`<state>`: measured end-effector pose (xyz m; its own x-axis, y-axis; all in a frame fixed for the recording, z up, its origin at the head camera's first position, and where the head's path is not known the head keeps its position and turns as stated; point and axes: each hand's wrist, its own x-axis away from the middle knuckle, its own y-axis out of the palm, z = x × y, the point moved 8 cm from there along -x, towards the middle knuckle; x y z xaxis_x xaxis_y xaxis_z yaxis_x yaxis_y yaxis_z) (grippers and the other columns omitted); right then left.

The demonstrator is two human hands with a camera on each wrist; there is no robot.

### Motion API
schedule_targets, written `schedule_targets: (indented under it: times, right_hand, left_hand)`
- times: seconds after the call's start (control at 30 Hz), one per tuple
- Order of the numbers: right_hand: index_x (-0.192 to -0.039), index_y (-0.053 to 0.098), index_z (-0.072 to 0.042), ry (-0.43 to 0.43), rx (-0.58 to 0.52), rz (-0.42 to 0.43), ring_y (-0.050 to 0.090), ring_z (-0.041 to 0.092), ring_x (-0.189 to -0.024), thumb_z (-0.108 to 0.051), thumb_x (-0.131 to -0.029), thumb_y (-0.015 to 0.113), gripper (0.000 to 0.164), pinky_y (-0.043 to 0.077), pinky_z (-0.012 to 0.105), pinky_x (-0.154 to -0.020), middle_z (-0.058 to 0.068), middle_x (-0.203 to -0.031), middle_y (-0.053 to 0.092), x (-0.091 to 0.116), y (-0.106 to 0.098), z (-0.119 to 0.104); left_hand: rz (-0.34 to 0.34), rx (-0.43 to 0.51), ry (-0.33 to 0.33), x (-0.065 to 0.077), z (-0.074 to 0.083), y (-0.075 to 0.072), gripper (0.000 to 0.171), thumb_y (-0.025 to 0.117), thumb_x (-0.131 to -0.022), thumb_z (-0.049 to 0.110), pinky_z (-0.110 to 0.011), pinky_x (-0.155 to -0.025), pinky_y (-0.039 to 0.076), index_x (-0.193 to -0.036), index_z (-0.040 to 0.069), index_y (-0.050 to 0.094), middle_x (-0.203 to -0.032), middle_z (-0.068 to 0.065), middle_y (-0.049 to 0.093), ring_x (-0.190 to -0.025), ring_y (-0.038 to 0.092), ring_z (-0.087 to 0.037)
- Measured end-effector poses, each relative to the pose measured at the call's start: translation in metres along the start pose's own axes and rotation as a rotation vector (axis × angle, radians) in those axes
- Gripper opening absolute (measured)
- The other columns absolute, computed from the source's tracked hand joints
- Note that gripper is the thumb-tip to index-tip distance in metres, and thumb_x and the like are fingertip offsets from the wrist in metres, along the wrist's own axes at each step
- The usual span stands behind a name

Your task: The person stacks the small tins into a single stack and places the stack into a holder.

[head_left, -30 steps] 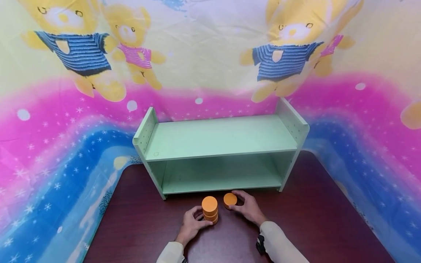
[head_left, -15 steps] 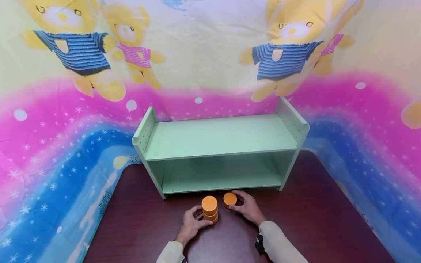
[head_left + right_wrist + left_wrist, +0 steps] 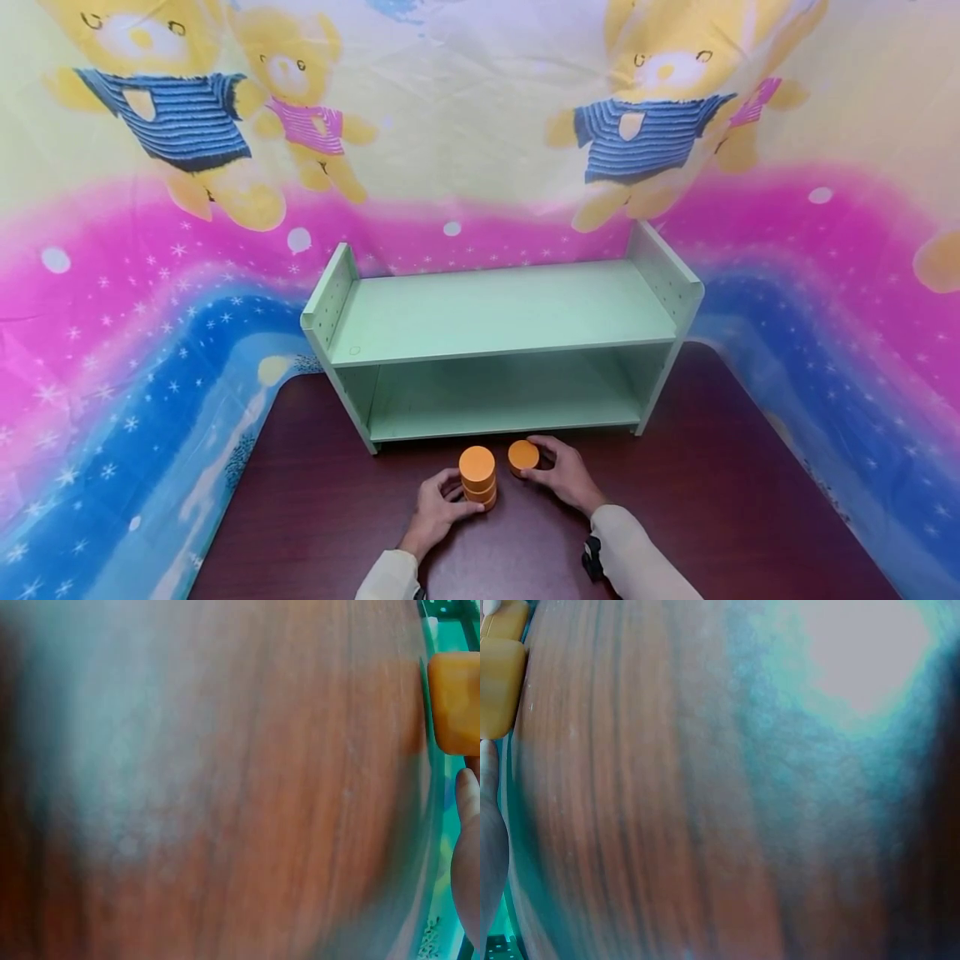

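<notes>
In the head view, a short stack of orange round blocks [image 3: 477, 468] stands on the table. My left hand [image 3: 437, 510] holds it from the left, thumb at the near side and fingers at the far side. A single, lower orange round block [image 3: 523, 456] lies to the right, a small gap away. My right hand [image 3: 566, 477] pinches that block between thumb and fingers from the right. Orange edges show at the left rim of the left wrist view [image 3: 499, 686] and the right rim of the right wrist view [image 3: 457, 703].
Just behind the blocks stands a pale green two-level shelf [image 3: 502, 312] with raised side panels. The dark red-brown table [image 3: 300, 517] stretches out to both sides. A cloth backdrop printed with bears [image 3: 450, 167] surrounds the far side and both flanks.
</notes>
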<state>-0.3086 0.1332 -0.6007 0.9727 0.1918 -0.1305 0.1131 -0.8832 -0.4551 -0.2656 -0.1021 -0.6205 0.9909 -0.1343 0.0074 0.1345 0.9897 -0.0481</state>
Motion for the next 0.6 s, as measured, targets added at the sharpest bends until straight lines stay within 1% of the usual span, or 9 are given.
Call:
schedule_targets:
  times: [0.23, 0.4, 0.6]
  right_hand:
    - [-0.130, 0.065, -0.010, 0.025, -0.005, -0.003, 0.059, 0.033, -0.122, -0.015, -0.078, 0.087, 0.056, 0.052, 0.047, -0.100, 0.008, -0.129, 0.063, 0.0011, -0.0008, -0.0042]
    - [-0.129, 0.065, -0.010, 0.009, 0.000, -0.003, 0.059, 0.032, -0.121, -0.017, -0.078, 0.088, 0.056, 0.052, 0.047, -0.099, 0.008, -0.128, 0.064, 0.0020, -0.0014, -0.0066]
    - [-0.127, 0.066, -0.011, 0.002, 0.024, -0.002, 0.061, 0.031, -0.120, -0.020, -0.077, 0.089, 0.056, 0.052, 0.048, -0.099, 0.006, -0.127, 0.065, 0.0043, -0.0033, -0.0090]
  left_hand:
    - [-0.001, -0.007, 0.005, 0.0000, 0.0007, -0.0004, 0.060, 0.090, -0.069, 0.000, -0.031, -0.093, 0.056, -0.121, -0.008, 0.061, -0.125, -0.024, 0.062, -0.117, 0.060, -0.041]
    - [0.000, 0.010, 0.007, 0.0015, 0.0024, 0.0001, 0.061, 0.089, -0.068, -0.003, -0.033, -0.093, 0.056, -0.122, -0.010, 0.060, -0.126, -0.026, 0.062, -0.118, 0.060, -0.042]
    - [-0.002, 0.025, 0.010, 0.0026, 0.0036, 0.0006, 0.062, 0.089, -0.068, -0.006, -0.032, -0.093, 0.056, -0.123, -0.010, 0.060, -0.126, -0.026, 0.061, -0.118, 0.060, -0.041]
